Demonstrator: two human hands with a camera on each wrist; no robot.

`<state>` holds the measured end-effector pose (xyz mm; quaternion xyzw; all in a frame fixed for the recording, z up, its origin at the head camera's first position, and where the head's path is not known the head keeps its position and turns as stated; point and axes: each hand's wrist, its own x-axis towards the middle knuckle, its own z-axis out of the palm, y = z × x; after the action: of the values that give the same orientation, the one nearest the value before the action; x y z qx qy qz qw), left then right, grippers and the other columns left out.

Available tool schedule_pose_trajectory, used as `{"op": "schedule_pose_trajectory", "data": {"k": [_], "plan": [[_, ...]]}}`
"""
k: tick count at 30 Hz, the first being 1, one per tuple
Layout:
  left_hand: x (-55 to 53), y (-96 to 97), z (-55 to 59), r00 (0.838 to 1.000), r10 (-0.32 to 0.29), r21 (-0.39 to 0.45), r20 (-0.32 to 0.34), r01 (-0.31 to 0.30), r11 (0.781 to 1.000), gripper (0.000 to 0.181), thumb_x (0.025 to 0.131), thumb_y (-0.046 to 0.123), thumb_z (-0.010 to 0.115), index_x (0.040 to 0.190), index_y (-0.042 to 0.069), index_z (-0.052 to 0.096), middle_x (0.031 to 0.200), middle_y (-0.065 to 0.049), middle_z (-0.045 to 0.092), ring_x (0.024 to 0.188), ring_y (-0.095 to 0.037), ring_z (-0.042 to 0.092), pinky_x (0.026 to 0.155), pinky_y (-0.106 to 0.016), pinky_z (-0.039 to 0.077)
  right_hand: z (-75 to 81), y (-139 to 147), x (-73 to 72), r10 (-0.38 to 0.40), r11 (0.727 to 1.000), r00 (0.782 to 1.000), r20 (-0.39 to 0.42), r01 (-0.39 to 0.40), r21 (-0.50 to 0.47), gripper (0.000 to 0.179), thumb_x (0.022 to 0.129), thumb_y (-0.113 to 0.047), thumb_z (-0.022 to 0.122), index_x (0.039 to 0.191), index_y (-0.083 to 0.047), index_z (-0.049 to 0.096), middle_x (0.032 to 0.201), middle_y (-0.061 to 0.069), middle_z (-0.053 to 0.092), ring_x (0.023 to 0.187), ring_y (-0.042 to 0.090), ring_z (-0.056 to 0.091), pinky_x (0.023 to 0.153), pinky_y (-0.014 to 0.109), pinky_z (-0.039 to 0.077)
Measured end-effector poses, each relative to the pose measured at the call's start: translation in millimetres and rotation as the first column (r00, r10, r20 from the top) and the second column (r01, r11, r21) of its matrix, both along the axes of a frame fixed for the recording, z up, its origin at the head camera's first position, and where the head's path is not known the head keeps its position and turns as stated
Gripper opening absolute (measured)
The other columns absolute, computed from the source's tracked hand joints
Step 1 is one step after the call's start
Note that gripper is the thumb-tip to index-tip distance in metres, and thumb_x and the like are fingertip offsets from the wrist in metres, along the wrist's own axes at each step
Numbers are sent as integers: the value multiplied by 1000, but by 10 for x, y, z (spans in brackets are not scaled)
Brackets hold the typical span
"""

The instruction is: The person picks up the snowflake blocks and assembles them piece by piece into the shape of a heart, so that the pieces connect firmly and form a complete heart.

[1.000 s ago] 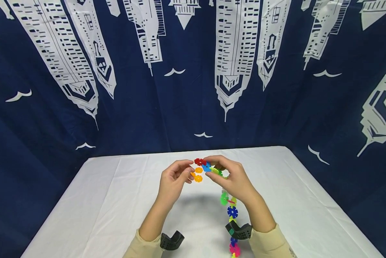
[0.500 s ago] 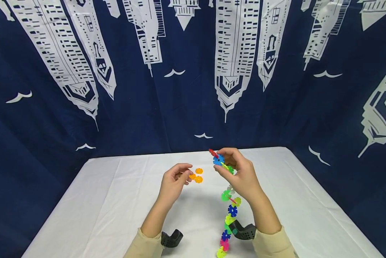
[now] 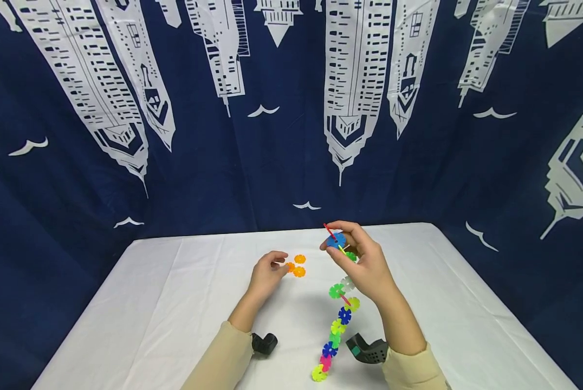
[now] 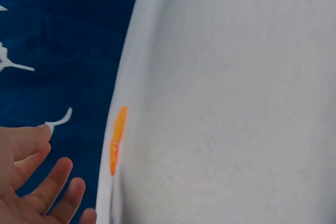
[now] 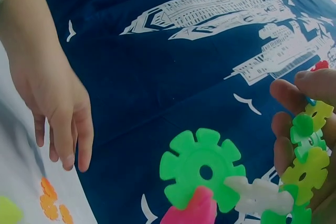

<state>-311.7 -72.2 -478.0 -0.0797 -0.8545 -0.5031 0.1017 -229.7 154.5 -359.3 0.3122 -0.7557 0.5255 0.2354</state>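
Observation:
My right hand (image 3: 362,260) holds up a chain of interlocked plastic snowflake discs (image 3: 344,315), pinching it near a blue disc (image 3: 336,240). A red disc (image 3: 329,231) sits edge-on at the chain's top end. Below the hand hangs the rest of the chain, in green, white, yellow, blue and pink. Three loose orange snowflake discs (image 3: 299,272) lie close together on the table. Just left of them is my left hand (image 3: 267,276). In the right wrist view that left hand (image 5: 58,103) hangs above the orange discs (image 5: 49,200), with nothing between its fingers.
A white cloth covers the table (image 3: 184,303). Behind it hangs a dark blue curtain (image 3: 272,162) printed with white buildings. Each wrist wears a black camera mount (image 3: 367,349).
My right hand has moved up and to the right with the chain, away from the orange discs. The chain's lower end has swung left. My left hand has shifted slightly beside the orange discs.

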Motion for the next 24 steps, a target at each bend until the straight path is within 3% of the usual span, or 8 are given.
{"op": "schedule_pose_trajectory", "data": {"k": [8,15,24], "plan": [[-136,66,-140,995,78,-157,55,-68,985,33,83,15,77,115,11,72,110,-10,74,107,-32,63,96,-52,42,-21,0,14,20,1000,996,84,-18,-22,37,95,-2,64,130,-12,57,99,8,74,80,13,61,69,21,52],[-175,92,-206,988,142,-252,54,-124,960,34,80,18,82,113,16,76,109,-7,71,105,-32,55,85,-47,35,-27,-8,8,27,1000,997,67,-27,-10,37,94,-1,65,129,-12,58,98,8,75,85,13,64,71,22,52],[-207,109,-227,986,161,-301,42,-141,943,26,79,20,83,104,18,79,111,-10,66,105,-31,52,83,-45,33,-19,-21,0,46,999,998,33,-46,-4,38,93,2,65,128,-10,59,97,9,75,88,11,67,73,22,54]]}}
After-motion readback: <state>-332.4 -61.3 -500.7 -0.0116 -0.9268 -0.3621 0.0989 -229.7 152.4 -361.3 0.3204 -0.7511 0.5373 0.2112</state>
